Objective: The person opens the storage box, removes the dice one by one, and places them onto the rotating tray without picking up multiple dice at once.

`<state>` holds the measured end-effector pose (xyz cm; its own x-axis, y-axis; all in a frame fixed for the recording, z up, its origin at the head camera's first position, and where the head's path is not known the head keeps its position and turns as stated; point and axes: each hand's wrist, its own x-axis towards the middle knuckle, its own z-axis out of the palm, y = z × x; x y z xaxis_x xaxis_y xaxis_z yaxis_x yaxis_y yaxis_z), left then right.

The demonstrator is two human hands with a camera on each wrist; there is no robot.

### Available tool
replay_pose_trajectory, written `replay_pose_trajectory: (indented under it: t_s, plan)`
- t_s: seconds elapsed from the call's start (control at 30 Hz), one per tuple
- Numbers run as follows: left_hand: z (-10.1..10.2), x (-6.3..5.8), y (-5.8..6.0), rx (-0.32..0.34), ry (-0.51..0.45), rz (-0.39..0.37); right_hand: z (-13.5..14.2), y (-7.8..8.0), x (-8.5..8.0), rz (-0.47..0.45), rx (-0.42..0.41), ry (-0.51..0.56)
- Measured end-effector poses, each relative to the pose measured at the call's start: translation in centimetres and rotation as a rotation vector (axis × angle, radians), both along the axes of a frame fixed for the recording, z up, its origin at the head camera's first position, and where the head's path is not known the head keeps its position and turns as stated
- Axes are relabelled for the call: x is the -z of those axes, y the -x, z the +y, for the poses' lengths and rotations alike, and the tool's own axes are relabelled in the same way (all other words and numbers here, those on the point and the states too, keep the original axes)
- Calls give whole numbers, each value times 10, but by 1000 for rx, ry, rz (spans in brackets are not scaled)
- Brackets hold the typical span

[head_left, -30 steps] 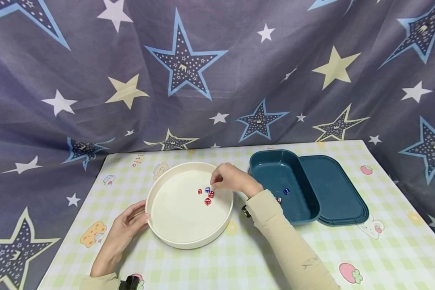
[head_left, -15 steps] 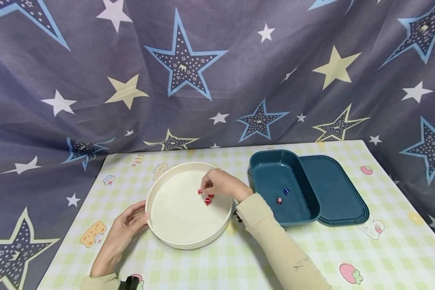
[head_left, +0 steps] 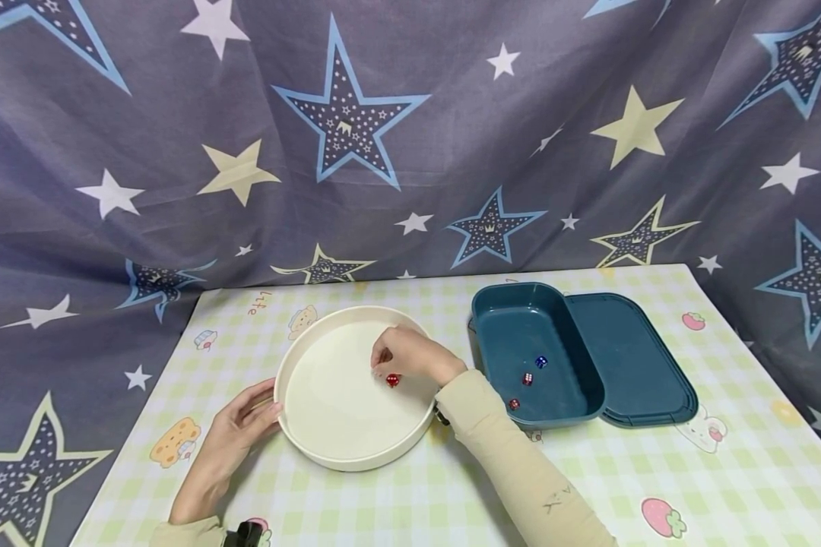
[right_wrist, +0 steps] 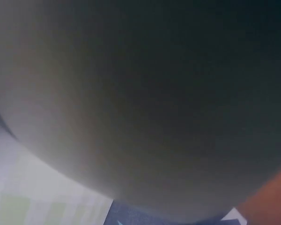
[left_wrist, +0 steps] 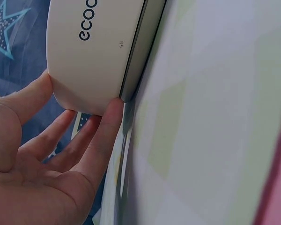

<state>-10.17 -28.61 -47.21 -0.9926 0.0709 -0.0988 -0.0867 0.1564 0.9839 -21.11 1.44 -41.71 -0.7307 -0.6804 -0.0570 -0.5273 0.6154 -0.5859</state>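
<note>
In the head view a round cream tray (head_left: pixel 345 425) stands on the table, and a red die (head_left: pixel 392 380) lies inside it. My right hand (head_left: pixel 413 355) reaches over the tray from the right. Its curled fingertips are low beside the red die, and I cannot tell whether they hold a die. My left hand (head_left: pixel 242 422) grips the tray's left side, thumb near the rim and fingers lower on the wall. The left wrist view shows this hand (left_wrist: pixel 68 154) against the lettered tray wall (left_wrist: pixel 89 65). A blurred dark shape fills most of the right wrist view.
Right of the tray stands a teal box (head_left: pixel 520 323) holding a blue die (head_left: pixel 541 362) and two red dice, one (head_left: pixel 527 378) mid-floor and one (head_left: pixel 515 404) by the near wall. A teal lid (head_left: pixel 629 365) lies beside the box. A star-patterned cloth (head_left: pixel 445 152) hangs behind the table.
My right hand has moved left and down across the tray. The blue die and two red dice seen there earlier are out of sight. The sleeve's shift uncovers another die in the box.
</note>
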Motion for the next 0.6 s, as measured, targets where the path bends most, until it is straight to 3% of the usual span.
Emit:
replay_pose_trajectory:
  t_s: [0.6]
  plan:
    - [1,-1,0,8,8,-3,6,-2,-10,-15,4,3]
